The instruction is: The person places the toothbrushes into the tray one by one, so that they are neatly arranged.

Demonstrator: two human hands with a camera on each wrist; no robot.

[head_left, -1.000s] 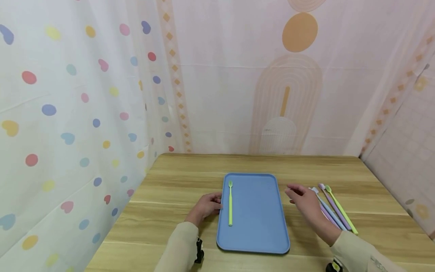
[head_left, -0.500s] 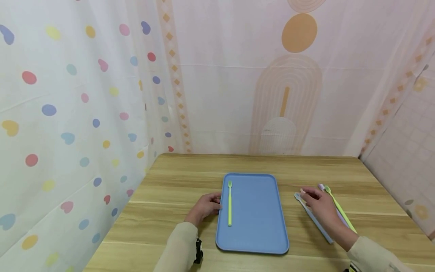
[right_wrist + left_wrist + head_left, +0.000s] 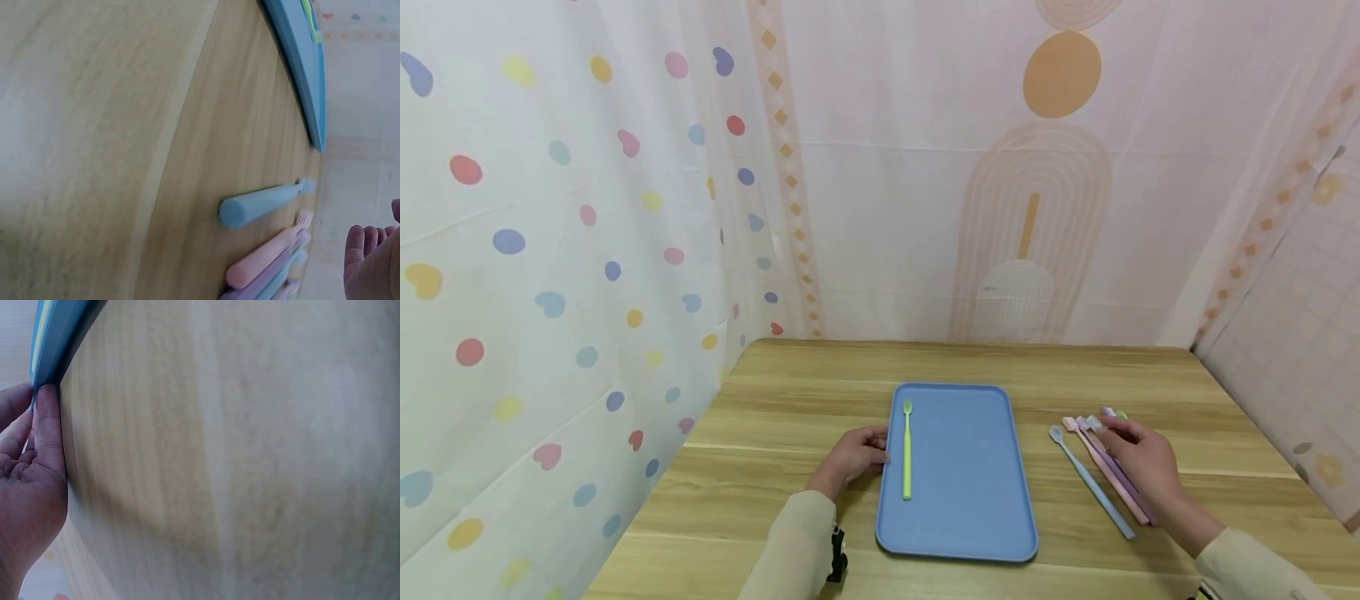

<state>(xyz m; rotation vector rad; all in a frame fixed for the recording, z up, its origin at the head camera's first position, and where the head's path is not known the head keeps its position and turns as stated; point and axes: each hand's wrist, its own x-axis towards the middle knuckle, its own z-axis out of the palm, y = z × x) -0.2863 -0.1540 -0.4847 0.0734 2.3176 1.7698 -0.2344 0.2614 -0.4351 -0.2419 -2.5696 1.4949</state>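
My left hand [image 3: 856, 452] grips the left rim of a blue tray [image 3: 977, 500], thumb over the edge and fingers below in the left wrist view. A green toothbrush [image 3: 907, 458] lies lengthwise along the tray's left side. Over a group of toothbrushes on the right hovers my right hand [image 3: 1141, 458], fingers loosely bent, fingertips close to a pale blue brush head [image 3: 1093, 423]. A light blue toothbrush [image 3: 1093, 483] lies apart at the left of the group, beside a pink toothbrush [image 3: 1107, 468]. Purple and green ones are partly hidden under the hand.
The wooden table [image 3: 820, 367] carries the tray at its middle and the loose toothbrushes at its right. Patterned curtains [image 3: 887, 208] hang behind the table and along both sides.
My right hand has shifted right across the toothbrushes. The light blue toothbrush now lies separately, further left, and the pink one has come into sight. My left hand stays at the tray.
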